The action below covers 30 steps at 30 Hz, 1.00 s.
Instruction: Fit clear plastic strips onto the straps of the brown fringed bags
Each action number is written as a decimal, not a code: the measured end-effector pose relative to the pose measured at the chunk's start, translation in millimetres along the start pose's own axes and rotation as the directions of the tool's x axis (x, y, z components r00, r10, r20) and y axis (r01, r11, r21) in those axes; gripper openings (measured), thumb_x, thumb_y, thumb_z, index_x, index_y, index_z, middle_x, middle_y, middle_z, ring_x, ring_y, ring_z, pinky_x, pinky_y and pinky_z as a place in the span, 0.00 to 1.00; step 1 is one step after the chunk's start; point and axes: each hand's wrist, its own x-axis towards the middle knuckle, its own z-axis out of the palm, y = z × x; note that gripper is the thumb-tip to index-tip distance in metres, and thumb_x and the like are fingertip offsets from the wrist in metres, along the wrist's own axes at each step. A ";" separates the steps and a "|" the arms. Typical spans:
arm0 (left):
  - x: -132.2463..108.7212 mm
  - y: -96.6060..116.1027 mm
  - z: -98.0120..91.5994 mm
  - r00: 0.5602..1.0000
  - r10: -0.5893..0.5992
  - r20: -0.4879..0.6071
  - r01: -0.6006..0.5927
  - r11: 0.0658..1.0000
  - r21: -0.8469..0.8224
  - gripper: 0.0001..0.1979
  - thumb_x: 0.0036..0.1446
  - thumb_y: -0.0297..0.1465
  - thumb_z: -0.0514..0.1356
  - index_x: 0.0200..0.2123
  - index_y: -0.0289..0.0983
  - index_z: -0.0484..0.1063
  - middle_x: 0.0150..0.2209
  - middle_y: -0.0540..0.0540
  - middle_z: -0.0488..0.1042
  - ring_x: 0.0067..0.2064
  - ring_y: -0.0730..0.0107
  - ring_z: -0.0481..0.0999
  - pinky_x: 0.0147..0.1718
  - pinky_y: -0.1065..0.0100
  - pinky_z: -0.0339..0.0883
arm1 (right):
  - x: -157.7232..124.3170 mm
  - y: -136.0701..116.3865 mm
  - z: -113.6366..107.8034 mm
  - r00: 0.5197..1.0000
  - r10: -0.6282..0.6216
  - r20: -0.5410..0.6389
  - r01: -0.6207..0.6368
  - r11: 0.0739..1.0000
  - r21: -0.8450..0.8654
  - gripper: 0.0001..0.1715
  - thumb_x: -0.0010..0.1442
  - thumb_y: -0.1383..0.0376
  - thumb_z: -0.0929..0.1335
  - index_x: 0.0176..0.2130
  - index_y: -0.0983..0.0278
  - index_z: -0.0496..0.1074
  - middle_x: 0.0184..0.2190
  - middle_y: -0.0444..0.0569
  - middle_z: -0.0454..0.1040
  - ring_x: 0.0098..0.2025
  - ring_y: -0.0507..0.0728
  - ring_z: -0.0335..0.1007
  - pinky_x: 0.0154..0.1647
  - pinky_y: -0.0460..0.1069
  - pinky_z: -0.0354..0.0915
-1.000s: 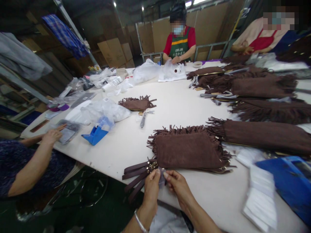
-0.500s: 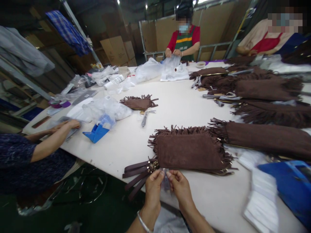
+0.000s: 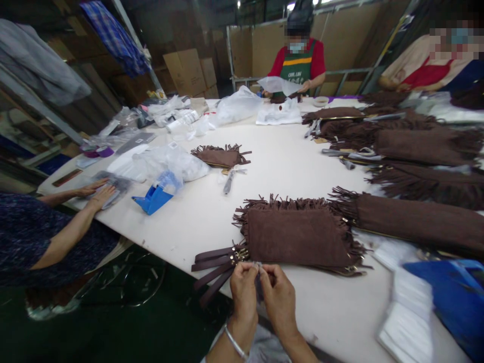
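Close together at the table's front edge, my left hand [image 3: 244, 290] and my right hand [image 3: 279, 297] pinch a small piece of clear, greyish plastic [image 3: 259, 291] between thumbs and fingers. Most of the plastic is hidden by the fingers. Just beyond them lies a stack of dark brown fringed suede pouches [image 3: 295, 237], flat on the table. Several brown wrist straps [image 3: 212, 265] with gold-coloured metal fittings stick out from the stack's left side and hang over the edge. My hands are in front of the stack's near left corner.
More brown fringed pouches [image 3: 416, 219] cover the right side. White folded sheets [image 3: 408, 322] and a blue object [image 3: 449, 297] lie near right. A blue tape dispenser [image 3: 153, 198] and plastic bags [image 3: 181, 164] stand left. Co-workers sit left and stand across the white table [image 3: 196, 222].
My hands have drawn closer together, with the plastic still pinched between them. The co-worker at left now has hands flat on a package; the one opposite spreads a clear bag sideways.
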 end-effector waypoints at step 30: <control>22.0 13.8 -28.7 0.765 -0.506 0.398 0.595 0.792 -0.137 0.09 0.36 0.22 0.70 0.24 0.31 0.74 0.23 0.45 0.77 0.25 0.69 0.75 0.29 0.69 0.68 | 19.2 -6.1 -35.7 0.877 -0.256 0.407 0.383 0.884 -0.269 0.08 0.65 0.64 0.63 0.38 0.60 0.72 0.34 0.46 0.78 0.36 0.55 0.74 0.35 0.44 0.62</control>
